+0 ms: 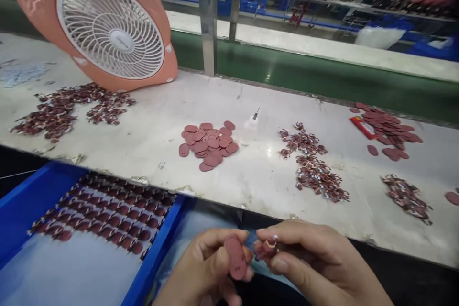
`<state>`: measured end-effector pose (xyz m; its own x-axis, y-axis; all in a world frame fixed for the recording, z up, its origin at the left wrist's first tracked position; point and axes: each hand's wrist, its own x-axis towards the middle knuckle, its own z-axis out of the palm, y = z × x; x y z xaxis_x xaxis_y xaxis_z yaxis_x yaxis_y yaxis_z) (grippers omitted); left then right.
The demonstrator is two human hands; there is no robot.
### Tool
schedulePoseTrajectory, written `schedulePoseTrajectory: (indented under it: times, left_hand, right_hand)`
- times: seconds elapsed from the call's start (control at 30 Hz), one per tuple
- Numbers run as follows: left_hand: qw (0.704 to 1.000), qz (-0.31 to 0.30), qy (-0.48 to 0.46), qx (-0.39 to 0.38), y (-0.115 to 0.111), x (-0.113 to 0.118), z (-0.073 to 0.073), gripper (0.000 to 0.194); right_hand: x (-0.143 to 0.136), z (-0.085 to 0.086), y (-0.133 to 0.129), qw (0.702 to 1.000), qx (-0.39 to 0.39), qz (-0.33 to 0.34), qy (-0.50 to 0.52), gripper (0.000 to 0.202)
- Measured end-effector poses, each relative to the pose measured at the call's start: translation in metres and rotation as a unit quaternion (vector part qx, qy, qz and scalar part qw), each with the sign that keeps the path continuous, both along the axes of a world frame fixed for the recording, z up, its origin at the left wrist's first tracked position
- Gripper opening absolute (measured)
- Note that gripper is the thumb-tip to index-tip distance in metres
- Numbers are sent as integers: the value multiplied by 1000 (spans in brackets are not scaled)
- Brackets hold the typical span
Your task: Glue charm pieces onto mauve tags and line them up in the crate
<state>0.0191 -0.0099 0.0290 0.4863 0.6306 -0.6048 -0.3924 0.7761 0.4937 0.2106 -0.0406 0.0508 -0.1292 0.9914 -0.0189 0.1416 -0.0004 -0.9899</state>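
Note:
Low in the head view, my left hand [208, 265] pinches a dark pink oval piece [235, 257] with small holes near its lower end. Just to the right, my right hand [308, 260] holds a small brownish-red part [267, 247] with pale bits between thumb and fingertips. The two held pieces are close together but apart. Beyond the hands, a pile of pink ovals [210, 143] lies on the white table [150, 138]. Clusters of small brownish-red parts [319, 177] lie to its right.
An orange fan [122, 40] stands at the back left, near more small parts [53, 112]. A blue tray [134, 282] with rows of dark red pieces sits below the table edge. A white dropper bottle [252, 122] stands mid-table. More ovals [389, 126] lie right.

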Motion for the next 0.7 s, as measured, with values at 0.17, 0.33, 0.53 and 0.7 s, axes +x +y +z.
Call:
schedulePoseTrajectory:
  times: [0.17,0.33,0.53,0.7]
  left_hand:
    - [999,-12,-30,-10,-2,-6,-3,37]
    - [998,-5,-55,-15,1,-5,-5,34]
    - [998,-1,-55,-20,0,-7,-12,34]
    - [999,0,-49,-17,-2,-8,-16,34]
  right_hand:
    - [-10,9,14,994,47,85,-54,34]
    - [-9,12,19,989,45,98,-98,21]
    - [-6,12,22,981,70,111,-144,20]
    - [-8,14,27,972,93,136,-167,28]
